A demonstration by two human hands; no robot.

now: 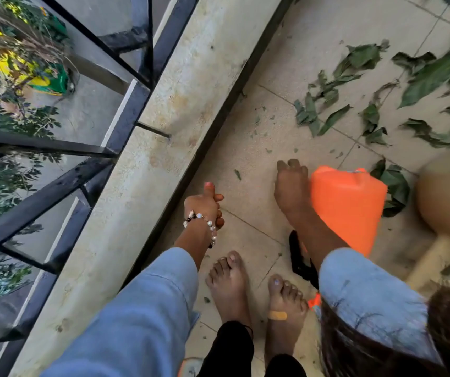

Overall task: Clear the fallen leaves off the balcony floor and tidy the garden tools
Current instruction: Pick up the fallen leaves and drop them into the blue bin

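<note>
Head view: looking straight down at a tiled balcony floor (259,148) beside a concrete kerb (164,131) and a black metal railing (126,110).
Left hand (204,205): hangs near the kerb edge of the floor, fingers curled inward, thumb out; nothing visible inside it. Beaded bracelet (207,221) at the wrist, light blue sleeve (136,317) above.
Right hand (292,186): back turned to the camera, lying against the near-left side of an orange plastic container (351,208). Fingers point away and down; whether they grip the container I cannot tell.
Orange container: blurred, sits low over the floor toward its right side, partly over a leaf. Contact with the tiles unclear.
Black object (300,257): dark strap-like shape under the right forearm, just beside the container; too hidden to identify.
Fallen leaves (381,85): green, scattered across the far right part of the floor, thickest toward the far right corner. One larger clump (395,189) lies touching the container's right edge. Small crumbs of leaf spread across the middle tiles toward the kerb.
Feet (229,284): bare, side by side on the near tiles; a plaster on the right one.
Beige blur (447,197): rounded shape at the right edge, out of focus, not identifiable.
Beyond railing: foliage and a yellow-green object (41,77) below.
</note>
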